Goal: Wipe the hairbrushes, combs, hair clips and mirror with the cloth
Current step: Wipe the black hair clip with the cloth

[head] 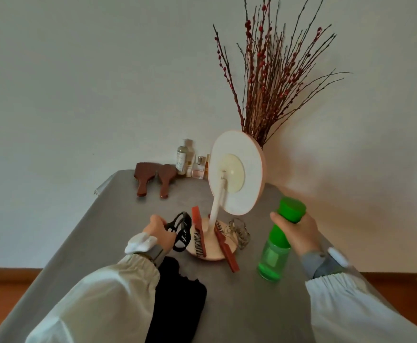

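Black cloth (177,300) lying at near counter (239,305) edge, nearest left hand (159,231), gripping black hair clip (181,230); right hand (299,229) grasping green spray bottle (280,241).

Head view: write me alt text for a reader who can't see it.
Left hand holds a black hair clip beside the mirror's base, where two red combs rest; right hand holds a green spray bottle. A black cloth lies nearby.

A grey table (118,219) carries two brown wooden hairbrushes (153,178), some small bottles (190,160), a round mirror's cream base (211,252), a black folded cloth (177,303) and a transparent hair clip (239,233).
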The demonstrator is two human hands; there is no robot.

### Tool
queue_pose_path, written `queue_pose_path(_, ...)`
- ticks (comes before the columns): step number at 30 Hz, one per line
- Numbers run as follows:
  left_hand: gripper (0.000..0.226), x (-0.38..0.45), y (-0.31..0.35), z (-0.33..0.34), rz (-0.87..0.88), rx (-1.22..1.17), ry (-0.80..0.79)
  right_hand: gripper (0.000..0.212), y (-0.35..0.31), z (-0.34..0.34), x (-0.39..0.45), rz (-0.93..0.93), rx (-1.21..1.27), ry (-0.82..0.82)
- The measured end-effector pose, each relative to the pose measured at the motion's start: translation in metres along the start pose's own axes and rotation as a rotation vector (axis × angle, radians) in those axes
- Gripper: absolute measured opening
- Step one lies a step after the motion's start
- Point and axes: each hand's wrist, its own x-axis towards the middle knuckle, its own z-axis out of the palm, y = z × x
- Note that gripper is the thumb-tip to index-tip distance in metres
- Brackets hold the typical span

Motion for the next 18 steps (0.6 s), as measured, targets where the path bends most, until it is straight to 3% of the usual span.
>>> queue_pose_path(2,0.052,-0.006,0.009,-0.01,-0.072,-0.219,0.008,0.018,-0.005,0.0,-0.007,-0.085,-0.08,0.079)
queue_pose_path(4,0.034,-0.012,0.012,-0.02,-0.083,-0.455,-0.001,0.018,-0.017,0.002,-0.021,-0.193,-0.131,0.106)
queue_pose_path(6,0.015,-0.02,0.008,-0.027,-0.095,-0.621,0.0,0.02,-0.033,0.004,-0.039,-0.235,-0.078,-0.033)
queue_pose_path(8,0.018,-0.029,0.003,-0.035,-0.115,-0.767,-0.027,0.024,-0.049,0.008,-0.055,-0.196,0.053,-0.238)
queue_pose_path(11,0.015,-0.04,-0.004,-0.043,-0.164,-1.13,-0.249,0.032,-0.065,0.028,-0.074,-0.176,0.164,-0.458)
queue_pose_path(15,0.021,-0.046,-0.017,-0.042,-0.358,-1.479,-0.468,0.025,-0.07,0.057,-0.09,-0.222,0.214,-0.588)
queue_pose_path(18,0.02,-0.045,-0.023,-0.044,-0.425,-1.579,-0.535,0.024,-0.072,0.072,-0.097,-0.255,0.18,-0.643)
